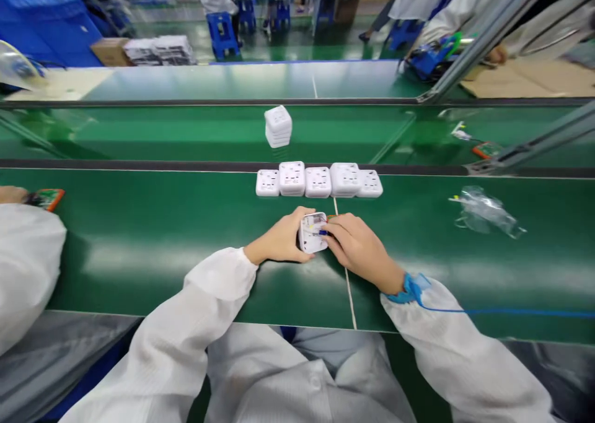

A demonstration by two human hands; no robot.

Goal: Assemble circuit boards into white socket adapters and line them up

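My left hand is closed around the edge of a white square plastic housing, with its open inner side facing up. Inside show small dark spots and pale parts too small to name. Bent over the right side of the housing, my right hand pinches a partly hidden orange-edged circuit board. A small blue part shows at its fingertips. Just beyond both hands stands a row of several white socket units, their slotted faces visible. A blue wrist strap circles my right wrist.
A stack of white units stands on the green conveyor behind a dark rail. Clear plastic bags lie to the right. Another orange-edged board sits farther back. At left, a co-worker's sleeve reaches in. A blue cord trails right.
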